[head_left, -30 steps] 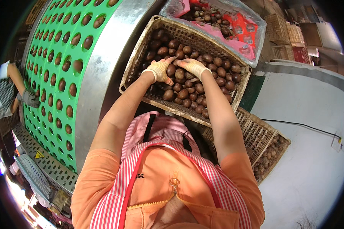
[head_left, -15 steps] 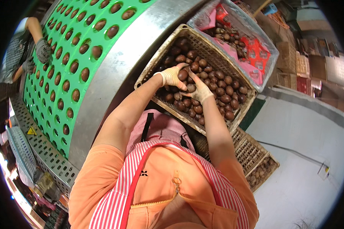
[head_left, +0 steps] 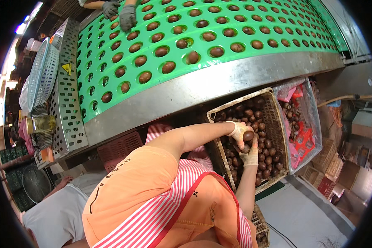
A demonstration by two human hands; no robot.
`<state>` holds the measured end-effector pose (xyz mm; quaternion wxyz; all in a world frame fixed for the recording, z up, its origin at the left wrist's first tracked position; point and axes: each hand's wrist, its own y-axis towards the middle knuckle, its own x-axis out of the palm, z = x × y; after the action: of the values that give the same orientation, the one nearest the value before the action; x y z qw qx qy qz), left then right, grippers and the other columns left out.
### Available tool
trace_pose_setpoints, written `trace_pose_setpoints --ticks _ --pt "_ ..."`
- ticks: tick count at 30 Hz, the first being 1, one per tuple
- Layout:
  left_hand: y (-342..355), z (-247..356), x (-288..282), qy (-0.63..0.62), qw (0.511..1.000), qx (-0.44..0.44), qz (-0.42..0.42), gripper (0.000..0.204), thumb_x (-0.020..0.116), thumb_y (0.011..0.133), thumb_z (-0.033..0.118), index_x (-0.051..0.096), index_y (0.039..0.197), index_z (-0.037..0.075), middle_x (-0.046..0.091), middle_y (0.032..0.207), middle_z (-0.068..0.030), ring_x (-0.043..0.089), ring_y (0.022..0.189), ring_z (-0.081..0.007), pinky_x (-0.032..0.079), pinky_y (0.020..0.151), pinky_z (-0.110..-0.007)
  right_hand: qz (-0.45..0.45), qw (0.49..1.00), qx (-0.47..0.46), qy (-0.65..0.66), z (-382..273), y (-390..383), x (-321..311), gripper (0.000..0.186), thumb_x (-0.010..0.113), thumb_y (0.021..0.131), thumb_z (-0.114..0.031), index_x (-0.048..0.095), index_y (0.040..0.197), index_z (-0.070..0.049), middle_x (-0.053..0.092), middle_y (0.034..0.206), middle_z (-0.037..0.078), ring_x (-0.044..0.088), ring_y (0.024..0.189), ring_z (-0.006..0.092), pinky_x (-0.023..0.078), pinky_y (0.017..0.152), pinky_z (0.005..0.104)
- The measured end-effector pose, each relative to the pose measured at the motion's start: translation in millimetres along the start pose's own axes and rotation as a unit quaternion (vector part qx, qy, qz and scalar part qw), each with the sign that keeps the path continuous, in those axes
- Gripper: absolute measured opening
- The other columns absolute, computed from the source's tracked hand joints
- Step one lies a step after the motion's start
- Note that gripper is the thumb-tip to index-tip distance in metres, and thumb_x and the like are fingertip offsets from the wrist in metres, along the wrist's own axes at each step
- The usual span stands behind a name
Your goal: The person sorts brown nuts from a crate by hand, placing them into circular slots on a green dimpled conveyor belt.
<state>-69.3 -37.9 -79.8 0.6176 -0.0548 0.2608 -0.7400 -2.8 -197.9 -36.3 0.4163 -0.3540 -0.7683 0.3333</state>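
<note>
Jointly, your left hand point(head_left: 238, 134) and right hand point(head_left: 249, 157) are cupping fruits point(head_left: 248, 135), the crate point(head_left: 278, 124) lying beneath this grip; light, even pressure is probably serving you best.

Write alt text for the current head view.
A pale-gloved left hand and right hand hold round brown fruits over a beige plastic lattice crate of more. Beyond stretches a green panel with rows of holes, many holding fruit; another person's gray-gloved hands reach over it.
</note>
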Motion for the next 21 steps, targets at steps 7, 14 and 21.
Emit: trace_pose_setpoints --ticks 7,14,21 --pt "-34 54 -20 -0.114 0.993 0.026 0.016 0.092 0.091 0.058 0.027 0.048 0.139 0.022 0.042 0.133 -0.0155 0.049 0.122 -0.0359 0.063 0.069 -0.046 -0.020 0.999 -0.026 0.002 -17 -25 7 0.072 0.066 0.083 -0.057 0.046 0.139 -0.017 0.054 0.135 0.010 0.054 0.120 0.0266 0.049 0.099 0.0474" --pt "-36 17 -33 -0.028 0.998 0.042 0.022 0.090 0.089 0.059 0.035 0.049 0.139 0.022 0.041 0.140 -0.0168 0.049 0.123 -0.0380 0.046 0.099 -0.048 0.037 0.999 -0.004 -0.034 3 6 25 0.081 0.071 0.076 -0.061 0.046 0.140 -0.019 0.052 0.138 0.008 0.053 0.121 0.0262 0.045 0.102 0.0468" --pt "-66 25 -39 -0.089 0.994 0.045 0.043 0.098 0.090 0.056 0.036 0.046 0.142 0.019 0.042 0.139 -0.0186 0.047 0.125 -0.0368 0.045 0.099 -0.047 -0.023 0.998 -0.027 -0.055 2 -7 33 0.078 0.067 0.083 -0.060 0.044 0.142 -0.015 0.049 0.141 0.013 0.053 0.122 0.0293 0.047 0.101 0.0462"
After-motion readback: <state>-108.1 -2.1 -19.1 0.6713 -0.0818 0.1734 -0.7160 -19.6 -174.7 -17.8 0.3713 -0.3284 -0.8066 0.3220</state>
